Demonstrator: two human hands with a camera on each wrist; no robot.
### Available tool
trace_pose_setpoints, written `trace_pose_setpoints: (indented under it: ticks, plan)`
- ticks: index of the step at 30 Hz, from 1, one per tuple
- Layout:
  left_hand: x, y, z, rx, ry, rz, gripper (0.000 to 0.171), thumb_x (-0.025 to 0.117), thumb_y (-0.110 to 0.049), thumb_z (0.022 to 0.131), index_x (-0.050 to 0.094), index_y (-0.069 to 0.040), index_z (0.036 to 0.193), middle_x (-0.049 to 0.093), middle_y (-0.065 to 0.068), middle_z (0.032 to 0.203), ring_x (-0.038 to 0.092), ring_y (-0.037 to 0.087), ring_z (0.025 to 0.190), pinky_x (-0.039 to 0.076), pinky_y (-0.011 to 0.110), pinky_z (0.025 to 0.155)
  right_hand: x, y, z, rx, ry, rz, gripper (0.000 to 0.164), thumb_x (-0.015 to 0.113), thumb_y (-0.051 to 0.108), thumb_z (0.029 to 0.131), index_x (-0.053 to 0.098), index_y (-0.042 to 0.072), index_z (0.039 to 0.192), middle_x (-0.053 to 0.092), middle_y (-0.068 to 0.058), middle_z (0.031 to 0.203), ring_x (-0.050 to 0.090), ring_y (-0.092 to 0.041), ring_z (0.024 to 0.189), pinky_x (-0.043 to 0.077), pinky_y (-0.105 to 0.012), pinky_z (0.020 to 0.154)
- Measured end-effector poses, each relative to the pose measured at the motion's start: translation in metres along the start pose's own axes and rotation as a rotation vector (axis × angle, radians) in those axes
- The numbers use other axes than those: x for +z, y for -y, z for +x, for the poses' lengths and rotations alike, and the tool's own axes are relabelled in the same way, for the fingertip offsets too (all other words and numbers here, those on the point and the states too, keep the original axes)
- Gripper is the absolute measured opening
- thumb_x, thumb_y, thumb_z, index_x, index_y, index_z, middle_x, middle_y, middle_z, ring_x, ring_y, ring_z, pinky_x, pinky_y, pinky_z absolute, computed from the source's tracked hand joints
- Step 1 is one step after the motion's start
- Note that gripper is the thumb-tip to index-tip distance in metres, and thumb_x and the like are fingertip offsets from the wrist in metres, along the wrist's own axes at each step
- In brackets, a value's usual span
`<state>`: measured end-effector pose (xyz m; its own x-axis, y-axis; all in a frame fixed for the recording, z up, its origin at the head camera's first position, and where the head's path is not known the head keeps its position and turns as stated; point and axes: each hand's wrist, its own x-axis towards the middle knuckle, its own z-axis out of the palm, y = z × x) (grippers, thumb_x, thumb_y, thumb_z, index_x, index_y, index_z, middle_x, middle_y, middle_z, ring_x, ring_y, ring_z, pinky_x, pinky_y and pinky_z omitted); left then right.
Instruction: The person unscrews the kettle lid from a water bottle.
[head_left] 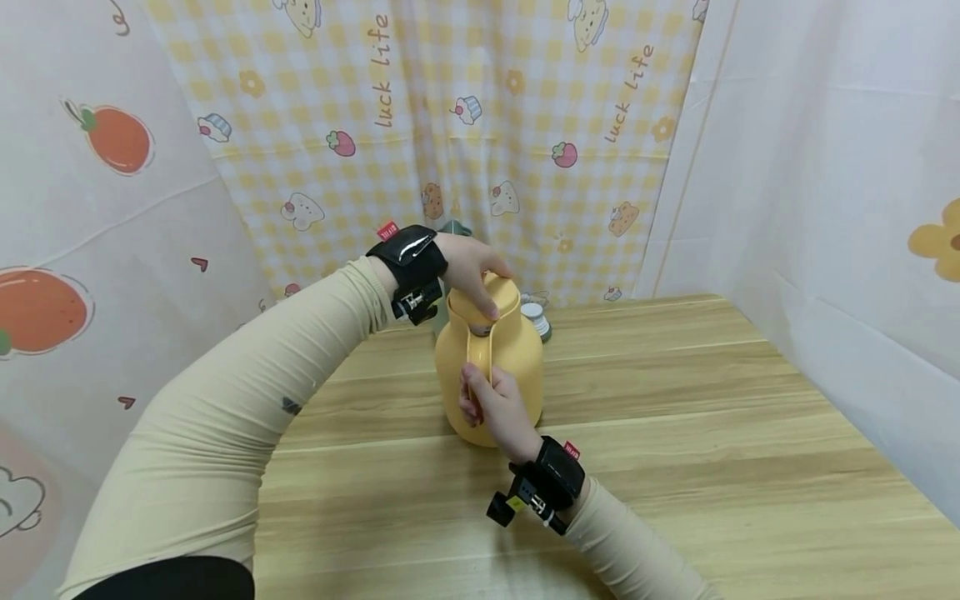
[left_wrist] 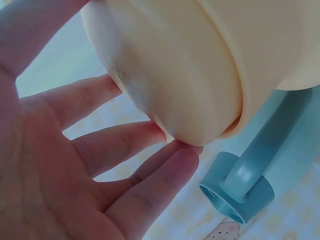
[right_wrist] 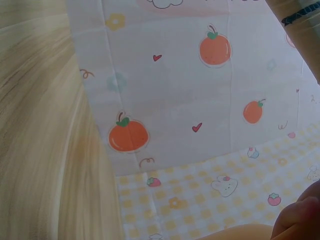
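Observation:
A yellow insulated jug (head_left: 519,371) stands upright on the wooden table, its handle (head_left: 481,350) facing me. Over its top, my left hand (head_left: 471,262) holds the round yellow lid (head_left: 504,293), thumb on the near side. Seen from the left wrist, fingertips touch the edge of the lid (left_wrist: 175,75), which sits in the jug's collar; the palm is away from it. My right hand (head_left: 504,408) grips the handle low down. The right wrist view catches only a bit of that hand (right_wrist: 300,220) and a sliver of the jug (right_wrist: 245,233).
Behind the jug stands a teal vessel, mostly hidden; its handle (left_wrist: 260,150) shows in the left wrist view. A white, round, spool-like thing (head_left: 533,312) sits behind right. Patterned curtains (head_left: 555,100) enclose the wooden table (head_left: 675,417).

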<state>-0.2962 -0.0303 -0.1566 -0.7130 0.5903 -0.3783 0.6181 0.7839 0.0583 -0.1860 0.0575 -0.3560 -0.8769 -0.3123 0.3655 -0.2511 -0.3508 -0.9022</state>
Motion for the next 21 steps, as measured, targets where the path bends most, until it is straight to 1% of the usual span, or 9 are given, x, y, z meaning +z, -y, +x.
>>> trace_pose_setpoints:
  ticks: [5, 12, 21]
  plan:
    - [0.0004, -0.0012, -0.0007, -0.020, -0.017, 0.016, 0.077, 0.073, -0.051, 0.082, 0.046, -0.015, 0.145, 0.049, 0.008, 0.142, 0.044, 0.025, 0.128, 0.033, 0.040, 0.106, 0.0000, 0.0000, 0.0000, 0.000, 0.004, 0.004, 0.037, 0.042, 0.031, 0.105, 0.048, 0.001, 0.083, 0.040, -0.006, 0.060, 0.039, -0.013, 0.052, 0.034, -0.024, 0.051]
    - [0.0008, -0.0082, -0.0018, -0.069, -0.047, 0.106, 0.075, 0.064, -0.058, 0.086, 0.048, -0.012, 0.143, 0.050, 0.010, 0.141, 0.047, 0.026, 0.126, 0.036, 0.039, 0.103, -0.0018, -0.0003, 0.0002, 0.002, -0.003, 0.022, 0.036, 0.043, 0.031, 0.105, 0.048, 0.002, 0.084, 0.039, -0.006, 0.060, 0.038, -0.014, 0.051, 0.033, -0.024, 0.050]
    - [0.0023, -0.0097, -0.0056, -0.091, -0.055, 0.106, 0.076, 0.063, -0.060, 0.086, 0.047, -0.012, 0.144, 0.049, 0.010, 0.142, 0.046, 0.028, 0.127, 0.036, 0.041, 0.104, -0.0014, 0.0008, 0.0006, 0.006, 0.003, 0.009, 0.039, 0.043, 0.033, 0.105, 0.048, 0.000, 0.083, 0.039, -0.006, 0.060, 0.039, -0.014, 0.051, 0.034, -0.024, 0.050]
